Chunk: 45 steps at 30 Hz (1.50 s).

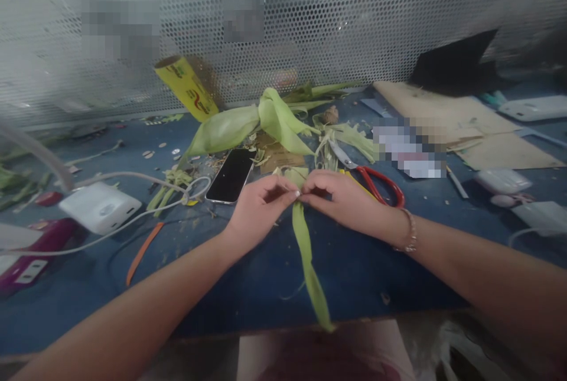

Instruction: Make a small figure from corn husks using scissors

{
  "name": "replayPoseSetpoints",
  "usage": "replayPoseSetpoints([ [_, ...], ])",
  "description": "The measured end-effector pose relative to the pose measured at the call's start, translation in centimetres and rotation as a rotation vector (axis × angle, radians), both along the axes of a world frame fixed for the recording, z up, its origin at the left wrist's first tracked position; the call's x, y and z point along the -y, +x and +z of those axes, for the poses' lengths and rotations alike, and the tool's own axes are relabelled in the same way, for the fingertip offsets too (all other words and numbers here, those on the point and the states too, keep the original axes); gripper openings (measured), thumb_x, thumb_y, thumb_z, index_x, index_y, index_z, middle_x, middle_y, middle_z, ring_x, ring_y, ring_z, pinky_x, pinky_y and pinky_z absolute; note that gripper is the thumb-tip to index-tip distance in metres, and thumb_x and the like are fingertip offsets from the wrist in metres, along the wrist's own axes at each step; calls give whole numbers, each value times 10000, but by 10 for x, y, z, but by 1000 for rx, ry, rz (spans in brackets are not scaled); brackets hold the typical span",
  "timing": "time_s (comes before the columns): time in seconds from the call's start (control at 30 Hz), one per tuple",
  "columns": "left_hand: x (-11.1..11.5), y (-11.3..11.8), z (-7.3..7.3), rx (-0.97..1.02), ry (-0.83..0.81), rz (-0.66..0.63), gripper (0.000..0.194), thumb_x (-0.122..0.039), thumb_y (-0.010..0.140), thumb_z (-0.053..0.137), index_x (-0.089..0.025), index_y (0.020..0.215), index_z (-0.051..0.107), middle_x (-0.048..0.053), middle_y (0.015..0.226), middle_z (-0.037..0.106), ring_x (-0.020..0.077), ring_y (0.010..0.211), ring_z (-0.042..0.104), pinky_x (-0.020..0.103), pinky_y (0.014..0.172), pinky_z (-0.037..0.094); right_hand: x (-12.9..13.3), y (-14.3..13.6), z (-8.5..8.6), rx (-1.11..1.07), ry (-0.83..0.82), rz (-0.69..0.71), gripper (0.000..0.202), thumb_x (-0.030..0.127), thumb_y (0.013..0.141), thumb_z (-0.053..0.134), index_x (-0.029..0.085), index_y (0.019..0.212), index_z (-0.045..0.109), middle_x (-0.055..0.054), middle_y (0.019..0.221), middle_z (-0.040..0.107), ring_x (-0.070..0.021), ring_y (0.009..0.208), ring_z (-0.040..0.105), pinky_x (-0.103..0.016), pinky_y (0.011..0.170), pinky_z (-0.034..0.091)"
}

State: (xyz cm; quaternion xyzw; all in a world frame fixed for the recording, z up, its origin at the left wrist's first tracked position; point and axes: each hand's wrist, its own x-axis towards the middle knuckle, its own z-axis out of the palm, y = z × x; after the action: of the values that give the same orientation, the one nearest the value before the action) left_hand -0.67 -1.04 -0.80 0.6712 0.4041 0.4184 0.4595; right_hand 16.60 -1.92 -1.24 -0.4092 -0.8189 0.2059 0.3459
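A long green leaf strip (305, 251) hangs from between my fingertips toward the table's front edge. My left hand (261, 204) pinches it from the left. From the other side, my right hand (336, 198) pinches it too, and the fingertips of both hands meet. A short pale end of the strip shows above the fingers. Just beyond lie broad green leaves (230, 130), folded and curled. Red-handled scissors (381, 185) rest beside my right wrist, partly hidden by it. Close to my left hand lies a black-screened phone (231, 175).
A yellow tube (188, 88) leans against the perforated metal panel (310, 26). On the left are a white charger (101, 207) with cables, a purple power strip (42, 254) and an orange strip (144, 254). Brown cardboard (443, 112) lies at the right rear of the blue table (376, 286).
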Motion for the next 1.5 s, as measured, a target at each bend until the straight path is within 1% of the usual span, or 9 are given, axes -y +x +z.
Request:
replayPoseSetpoints([
  [0.53, 0, -1, -3, -162, 70, -67, 60, -216, 746, 585, -160, 753, 606, 20, 724, 640, 138, 678, 596, 263, 656, 468, 5, -1, -1, 65, 61, 71, 129, 135, 775, 452, 190, 680, 384, 11, 678, 446, -105, 620, 429, -226, 582, 355],
  [0.63, 2, -1, -2, -254, 217, -54, 46, -175, 755, 565, -163, 740, 607, 25, 731, 649, 137, 671, 601, 261, 645, 477, 6, -2, -2, 54, 62, 57, 124, 114, 736, 464, 187, 662, 396, 17, 644, 451, -99, 596, 432, -218, 565, 348],
  [0.77, 6, -2, -2, -393, 587, -55, 123, -102, 760, 543, -174, 703, 626, 20, 714, 658, 129, 692, 609, 244, 676, 482, 9, -5, -2, 25, 42, 7, 126, 68, 657, 482, 182, 639, 430, 33, 607, 476, -87, 577, 458, -198, 553, 346],
  [0.83, 7, -2, -2, -403, 675, -51, 148, -95, 766, 536, -177, 695, 637, 24, 710, 663, 127, 689, 613, 231, 671, 483, 12, -6, 0, 20, 29, -19, 123, 63, 641, 487, 179, 631, 449, 34, 607, 496, -86, 586, 482, -193, 561, 355],
  [1.03, 12, 2, 2, -351, 468, 37, 91, -140, 735, 609, -199, 691, 663, 16, 718, 667, 139, 691, 613, 257, 662, 495, 14, -6, 4, 92, -15, -115, 115, 82, 650, 505, 181, 633, 448, 39, 579, 504, -86, 552, 477, -194, 540, 342],
  [1.2, 14, 3, 2, -254, 357, 69, 119, -113, 703, 637, -212, 689, 701, 21, 775, 622, 128, 703, 592, 252, 635, 497, 12, -4, -1, 233, 128, -110, 101, 122, 742, 451, 184, 671, 416, 10, 614, 488, -107, 561, 442, -230, 553, 334],
  [1.37, 13, 2, 2, -179, 349, 39, 128, -110, 694, 651, -222, 673, 711, 16, 731, 594, 127, 695, 577, 253, 616, 490, 11, -2, -3, 288, 208, -71, 73, 121, 771, 419, 175, 725, 435, -27, 660, 529, -143, 606, 501, -257, 570, 373],
  [1.43, 12, 2, 2, -155, 376, 22, 129, -104, 687, 660, -219, 661, 710, 16, 725, 598, 126, 701, 579, 256, 642, 494, 10, 0, -2, 278, 210, -61, 76, 133, 773, 433, 155, 836, 471, -54, 728, 579, -170, 658, 547, -273, 588, 408],
  [1.5, 12, 2, 2, -129, 405, 8, 132, -99, 682, 666, -221, 656, 710, 16, 725, 603, 124, 708, 581, 258, 670, 498, 8, 2, -2, 255, 247, -23, 195, 130, 784, 436, 136, 976, 466, -98, 861, 617, -195, 755, 583, -299, 640, 448],
])
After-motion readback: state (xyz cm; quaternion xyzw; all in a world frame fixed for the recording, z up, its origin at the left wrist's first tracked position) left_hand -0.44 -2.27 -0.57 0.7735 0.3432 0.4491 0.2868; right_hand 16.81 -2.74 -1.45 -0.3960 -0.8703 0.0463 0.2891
